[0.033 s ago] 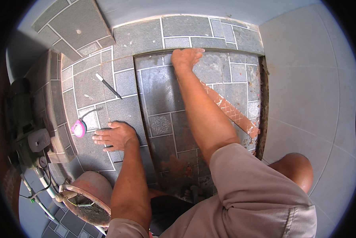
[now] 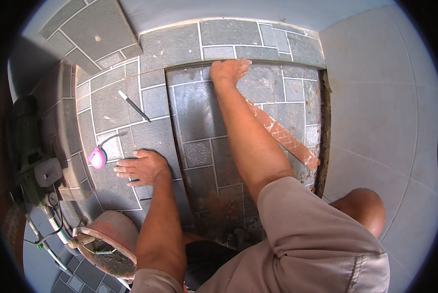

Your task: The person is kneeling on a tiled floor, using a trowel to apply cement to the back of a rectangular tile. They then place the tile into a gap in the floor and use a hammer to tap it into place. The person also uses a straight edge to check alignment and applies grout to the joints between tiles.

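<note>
My right hand (image 2: 227, 72) reaches far forward. It lies palm down on the far edge of a large grey stone-pattern tile (image 2: 199, 112), fingertips at the seam with the row behind. The tile sits slightly apart from its neighbours. My left hand (image 2: 141, 167) rests flat, fingers spread, on the laid grey tiles (image 2: 106, 105) just left of that tile. Neither hand holds anything. A reddish-brown strip (image 2: 285, 136) lies diagonally across the tile's right half, partly hidden by my right forearm.
A pink tape measure (image 2: 97, 158) and a black-and-white pen (image 2: 134, 105) lie left of my left hand. A loose tile slab (image 2: 92, 31) leans at top left. A power tool (image 2: 31, 146) and a dirty bucket (image 2: 106, 239) stand at left. A dark gap (image 2: 325, 132) borders pale floor tiles (image 2: 375, 97).
</note>
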Demonstrator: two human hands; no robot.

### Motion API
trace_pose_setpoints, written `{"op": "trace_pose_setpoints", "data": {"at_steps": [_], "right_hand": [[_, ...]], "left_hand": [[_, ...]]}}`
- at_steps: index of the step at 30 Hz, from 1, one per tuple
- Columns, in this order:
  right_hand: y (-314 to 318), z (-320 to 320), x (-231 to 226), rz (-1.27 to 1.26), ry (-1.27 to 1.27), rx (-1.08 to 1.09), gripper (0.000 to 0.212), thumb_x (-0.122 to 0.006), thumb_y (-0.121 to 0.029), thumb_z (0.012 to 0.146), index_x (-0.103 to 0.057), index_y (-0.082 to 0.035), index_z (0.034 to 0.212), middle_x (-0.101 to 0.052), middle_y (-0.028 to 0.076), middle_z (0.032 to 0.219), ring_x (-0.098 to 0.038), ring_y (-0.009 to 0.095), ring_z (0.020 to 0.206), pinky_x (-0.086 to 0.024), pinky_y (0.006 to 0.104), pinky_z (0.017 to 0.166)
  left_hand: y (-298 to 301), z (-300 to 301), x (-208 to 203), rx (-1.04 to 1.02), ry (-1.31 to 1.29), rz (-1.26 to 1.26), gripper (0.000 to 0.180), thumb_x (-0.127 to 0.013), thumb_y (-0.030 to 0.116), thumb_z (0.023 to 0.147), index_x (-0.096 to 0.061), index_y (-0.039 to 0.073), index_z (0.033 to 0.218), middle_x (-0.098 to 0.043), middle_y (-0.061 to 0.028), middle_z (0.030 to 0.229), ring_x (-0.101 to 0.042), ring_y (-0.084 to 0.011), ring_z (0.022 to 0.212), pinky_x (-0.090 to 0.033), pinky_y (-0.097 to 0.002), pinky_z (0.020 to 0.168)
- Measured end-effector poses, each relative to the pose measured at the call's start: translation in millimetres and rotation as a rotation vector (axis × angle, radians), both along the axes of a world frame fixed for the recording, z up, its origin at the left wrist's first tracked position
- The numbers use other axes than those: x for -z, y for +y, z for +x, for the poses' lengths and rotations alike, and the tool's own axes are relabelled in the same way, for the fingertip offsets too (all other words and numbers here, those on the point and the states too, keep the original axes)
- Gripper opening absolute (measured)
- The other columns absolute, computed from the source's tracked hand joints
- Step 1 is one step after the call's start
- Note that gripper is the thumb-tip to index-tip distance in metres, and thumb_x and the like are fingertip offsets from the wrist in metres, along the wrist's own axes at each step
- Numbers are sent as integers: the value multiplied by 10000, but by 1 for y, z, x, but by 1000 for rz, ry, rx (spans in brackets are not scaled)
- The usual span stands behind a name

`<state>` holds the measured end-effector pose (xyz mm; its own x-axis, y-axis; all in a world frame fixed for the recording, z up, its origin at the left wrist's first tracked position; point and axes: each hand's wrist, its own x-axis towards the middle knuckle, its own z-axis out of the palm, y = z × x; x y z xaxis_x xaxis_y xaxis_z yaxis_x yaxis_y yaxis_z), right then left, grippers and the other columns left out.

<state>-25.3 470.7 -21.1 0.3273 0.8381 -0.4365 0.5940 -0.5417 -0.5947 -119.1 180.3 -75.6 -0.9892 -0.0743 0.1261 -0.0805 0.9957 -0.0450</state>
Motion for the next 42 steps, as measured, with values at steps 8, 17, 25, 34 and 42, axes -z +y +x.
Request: {"op": "trace_pose_setpoints", "data": {"at_steps": [8,17,25,34,42], "right_hand": [[-13,-29,-7,-60,45,-45,1019,-631,-85,934,107,194,1579,-343,303,1463,-470,421,1335,-494,450,1121],[-48,-74,18,-64,381,35,907,-566,-47,940,9,148,1613,-310,313,1541,-437,439,1390,-453,433,1144],[-50,-102,11,-432,800,-184,293,-508,-61,988,-558,17,1265,-601,242,1188,-627,314,1019,-521,402,879],[32,51,4,-214,907,339,73,-525,-29,976,-565,22,944,-532,144,937,-512,188,732,-449,290,462],[147,263,26,161,569,469,186,-482,42,917,-612,14,1048,-587,158,919,-558,238,615,-551,412,533]], "left_hand": [[4,3,-5,7,-4,37,766,-355,460,1058,-224,5,1660,-175,-222,1752,-147,-367,1636,-159,-660,1262],[-3,-1,-2,-3,11,11,762,-347,462,1063,-226,5,1660,-179,-227,1751,-146,-364,1637,-155,-656,1264],[3,1,-4,-18,2,4,758,-334,469,1066,-223,22,1669,-179,-204,1759,-134,-343,1643,-147,-646,1271],[2,2,-5,-41,-34,-6,743,-299,483,1084,-213,46,1679,-164,-177,1770,-110,-323,1650,-147,-632,1273],[6,4,1,-30,-27,-33,738,-290,493,1087,-226,54,1677,-181,-169,1768,-131,-317,1646,-171,-627,1268]]}}
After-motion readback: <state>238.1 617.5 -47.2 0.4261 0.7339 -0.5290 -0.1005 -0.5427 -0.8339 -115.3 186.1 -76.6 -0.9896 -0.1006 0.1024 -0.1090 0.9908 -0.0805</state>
